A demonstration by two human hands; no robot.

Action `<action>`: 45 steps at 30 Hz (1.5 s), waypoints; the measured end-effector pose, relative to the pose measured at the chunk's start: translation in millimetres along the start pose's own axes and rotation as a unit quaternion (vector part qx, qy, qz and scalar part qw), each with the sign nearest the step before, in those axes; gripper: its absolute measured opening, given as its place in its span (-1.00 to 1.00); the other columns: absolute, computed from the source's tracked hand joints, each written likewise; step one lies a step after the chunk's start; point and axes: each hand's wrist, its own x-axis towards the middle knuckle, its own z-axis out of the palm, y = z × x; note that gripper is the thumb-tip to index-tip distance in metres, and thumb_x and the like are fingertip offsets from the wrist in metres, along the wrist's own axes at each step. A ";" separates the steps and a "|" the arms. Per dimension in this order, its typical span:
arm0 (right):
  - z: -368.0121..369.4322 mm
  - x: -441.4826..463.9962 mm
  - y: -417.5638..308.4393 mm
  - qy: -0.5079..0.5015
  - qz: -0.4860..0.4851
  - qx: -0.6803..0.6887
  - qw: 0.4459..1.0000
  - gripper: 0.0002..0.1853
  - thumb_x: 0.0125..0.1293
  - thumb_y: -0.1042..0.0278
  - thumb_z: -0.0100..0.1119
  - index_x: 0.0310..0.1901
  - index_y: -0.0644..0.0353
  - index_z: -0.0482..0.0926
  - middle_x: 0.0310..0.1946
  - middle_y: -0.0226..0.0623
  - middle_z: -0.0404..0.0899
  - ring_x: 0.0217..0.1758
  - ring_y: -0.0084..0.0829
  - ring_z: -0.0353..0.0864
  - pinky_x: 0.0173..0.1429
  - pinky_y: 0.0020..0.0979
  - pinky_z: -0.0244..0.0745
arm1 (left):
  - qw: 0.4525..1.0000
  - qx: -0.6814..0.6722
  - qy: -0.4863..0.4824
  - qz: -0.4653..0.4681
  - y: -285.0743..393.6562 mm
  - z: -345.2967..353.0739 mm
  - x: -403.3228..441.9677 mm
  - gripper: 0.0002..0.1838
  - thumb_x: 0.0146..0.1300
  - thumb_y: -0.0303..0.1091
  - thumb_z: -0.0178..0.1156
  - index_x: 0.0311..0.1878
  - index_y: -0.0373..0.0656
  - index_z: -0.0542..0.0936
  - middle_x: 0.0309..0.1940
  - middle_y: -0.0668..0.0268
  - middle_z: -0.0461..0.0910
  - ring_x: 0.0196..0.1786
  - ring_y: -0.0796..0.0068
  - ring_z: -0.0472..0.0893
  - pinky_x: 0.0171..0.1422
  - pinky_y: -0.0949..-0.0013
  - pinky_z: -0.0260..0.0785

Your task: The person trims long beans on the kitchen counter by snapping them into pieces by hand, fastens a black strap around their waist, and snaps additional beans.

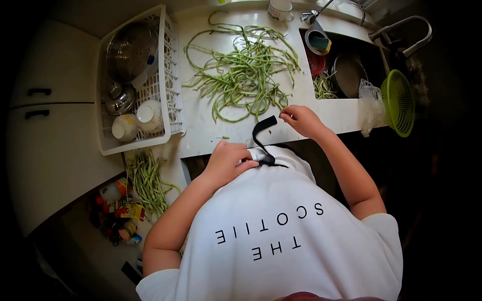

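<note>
In the head view, green beans (246, 75) lie tangled on the counter (203, 133), strands pointing many ways, the heap's long axis running roughly away from the person. The right hand (299, 120), fingers pinched, is beside its near-right ends. The left hand (231, 161) curls by a black strap (261, 130), its grip unclear.

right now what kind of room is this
Most likely a home kitchen: long green beans on the counter, a sink faucet, and a dish rack holding bowls.

kitchen, with sink (348, 75) and dish rack (163, 75)
</note>
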 end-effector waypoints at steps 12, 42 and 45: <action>35.0 68.4 -1.5 0.133 -0.136 -0.008 0.982 -0.92 0.16 0.36 0.26 -0.31 0.09 0.66 -0.39 -0.24 0.63 -0.32 -0.21 0.65 -0.20 -0.18 0.51 | 0.935 -0.336 0.103 -0.055 0.0 5.5 -6.4 -0.91 0.28 -0.47 0.18 -0.22 -0.29 0.52 -0.26 0.28 0.50 -0.16 0.38 0.48 0.05 0.40 0.32; -36.5 51.2 -53.3 0.073 -0.157 0.354 0.919 -0.83 0.43 0.43 0.13 -0.07 0.25 0.66 -0.34 -0.48 0.57 -0.23 -0.63 0.45 -0.16 -0.53 0.37 | 0.738 -0.522 0.424 0.048 -23.5 -127.2 69.0 -0.60 0.56 -0.14 -0.06 0.14 -0.30 0.52 -0.28 0.34 0.60 -0.11 0.49 0.61 0.17 0.37 0.44; -41.5 51.9 -35.7 0.012 -0.061 0.350 0.935 -0.79 0.43 0.43 0.13 0.01 0.25 0.66 -0.23 -0.47 0.56 -0.24 -0.67 0.45 -0.16 -0.57 0.37 | 0.752 -0.481 0.449 0.022 -26.8 -127.0 62.3 -0.57 0.54 -0.11 -0.01 0.14 -0.33 0.53 -0.22 0.26 0.67 -0.13 0.51 0.65 0.04 0.45 0.49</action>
